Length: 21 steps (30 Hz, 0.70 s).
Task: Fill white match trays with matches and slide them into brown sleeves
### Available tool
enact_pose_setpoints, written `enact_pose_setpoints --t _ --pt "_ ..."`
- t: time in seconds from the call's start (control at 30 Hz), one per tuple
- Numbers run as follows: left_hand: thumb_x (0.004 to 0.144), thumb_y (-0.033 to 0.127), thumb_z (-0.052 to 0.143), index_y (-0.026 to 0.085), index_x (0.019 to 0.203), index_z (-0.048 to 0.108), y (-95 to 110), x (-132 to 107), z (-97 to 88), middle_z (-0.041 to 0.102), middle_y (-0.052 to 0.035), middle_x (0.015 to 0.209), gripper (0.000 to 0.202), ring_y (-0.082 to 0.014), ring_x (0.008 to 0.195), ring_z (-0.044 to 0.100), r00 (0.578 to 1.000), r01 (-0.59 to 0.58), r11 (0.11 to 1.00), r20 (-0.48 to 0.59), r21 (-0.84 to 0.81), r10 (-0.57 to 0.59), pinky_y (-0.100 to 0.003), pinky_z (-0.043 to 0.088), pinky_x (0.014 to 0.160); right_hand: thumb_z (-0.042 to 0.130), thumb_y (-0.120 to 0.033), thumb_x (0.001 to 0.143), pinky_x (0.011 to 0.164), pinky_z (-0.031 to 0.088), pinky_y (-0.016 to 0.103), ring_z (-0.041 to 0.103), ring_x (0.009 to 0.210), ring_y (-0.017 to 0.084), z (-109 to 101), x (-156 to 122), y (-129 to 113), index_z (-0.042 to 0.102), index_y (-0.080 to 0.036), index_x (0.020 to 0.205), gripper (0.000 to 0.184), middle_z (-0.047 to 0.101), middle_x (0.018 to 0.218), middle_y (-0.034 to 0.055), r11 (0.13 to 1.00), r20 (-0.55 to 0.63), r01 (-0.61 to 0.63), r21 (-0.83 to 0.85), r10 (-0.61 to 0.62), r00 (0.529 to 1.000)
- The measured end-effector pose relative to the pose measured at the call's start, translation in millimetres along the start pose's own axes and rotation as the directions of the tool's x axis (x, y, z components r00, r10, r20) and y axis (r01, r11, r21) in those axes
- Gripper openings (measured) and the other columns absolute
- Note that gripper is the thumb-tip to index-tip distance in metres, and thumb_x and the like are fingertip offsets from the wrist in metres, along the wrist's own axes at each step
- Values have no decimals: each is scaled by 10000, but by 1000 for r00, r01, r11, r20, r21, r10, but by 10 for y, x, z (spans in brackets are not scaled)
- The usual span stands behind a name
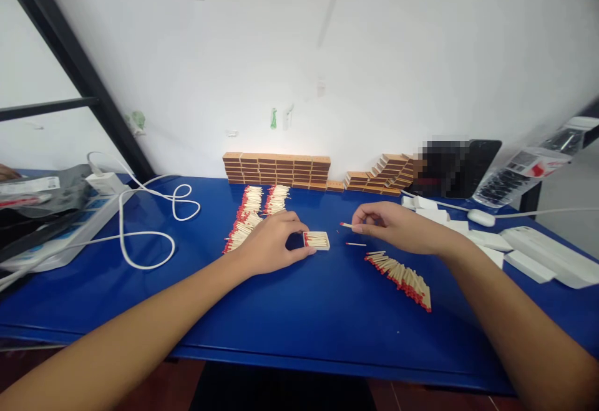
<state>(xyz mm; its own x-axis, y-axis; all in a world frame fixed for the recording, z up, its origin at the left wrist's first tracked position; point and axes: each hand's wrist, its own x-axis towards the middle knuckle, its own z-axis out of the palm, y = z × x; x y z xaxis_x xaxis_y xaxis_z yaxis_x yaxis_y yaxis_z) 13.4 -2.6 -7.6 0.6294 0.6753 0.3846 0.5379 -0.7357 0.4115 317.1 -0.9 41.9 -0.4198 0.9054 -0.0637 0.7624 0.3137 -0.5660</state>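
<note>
My left hand (271, 242) rests on the blue table (290, 323), fingers closed round the left end of a small open matchbox tray (317, 240) with red-tipped matches in it. My right hand (397, 227) hovers just right of the tray and pinches a single match (345, 225), red tip pointing left. One loose match (355, 244) lies on the table below that hand. A row of matches (402, 277) is spread near my right wrist. More matches (255, 211) lie in rows behind my left hand.
Stacked matchboxes (276, 169) line the wall, with a stepped pile (381, 180) to their right. A power strip and white cable (140, 224) lie at the left. White boxes (538, 252), a mouse (481, 217) and a plastic-wrapped item (528, 171) sit at the right.
</note>
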Motion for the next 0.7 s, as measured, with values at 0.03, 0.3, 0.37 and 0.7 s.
enact_pose_setpoints --t 0.03,0.3,0.37,0.7 --pt "938 458 790 207 1133 770 2 2 -2 705 -67 1069 319 -251 1000 661 1000 8 1000 -3 3 -8 -420 545 919 607 -649 936 619 389 322 528 667 181 21 9 -14 721 -226 933 438 646 753 26 1000 -30 8 14 -8 1000" --pt "935 462 791 207 1121 769 2 1 0 704 -72 1063 317 -259 1001 658 999 36 999 -22 -5 -36 -423 542 917 608 -617 938 631 395 322 534 655 180 204 81 -76 695 -222 921 405 636 717 10 995 -141 39 96 -25 990" --pt "934 457 792 208 1117 773 -2 -3 2 703 -73 1056 310 -260 997 657 999 34 999 -16 -11 -34 -418 540 908 630 -611 925 636 403 325 541 654 180 223 93 -80 706 -217 912 401 642 717 14 993 -159 47 111 -29 987" --pt "933 478 785 216 1117 772 -19 -13 19 705 -76 1047 321 -263 985 647 999 35 999 -30 -3 -35 -425 534 890 688 -586 899 642 424 326 532 650 169 191 120 -46 756 -199 914 393 624 702 7 988 -232 51 143 -16 973"
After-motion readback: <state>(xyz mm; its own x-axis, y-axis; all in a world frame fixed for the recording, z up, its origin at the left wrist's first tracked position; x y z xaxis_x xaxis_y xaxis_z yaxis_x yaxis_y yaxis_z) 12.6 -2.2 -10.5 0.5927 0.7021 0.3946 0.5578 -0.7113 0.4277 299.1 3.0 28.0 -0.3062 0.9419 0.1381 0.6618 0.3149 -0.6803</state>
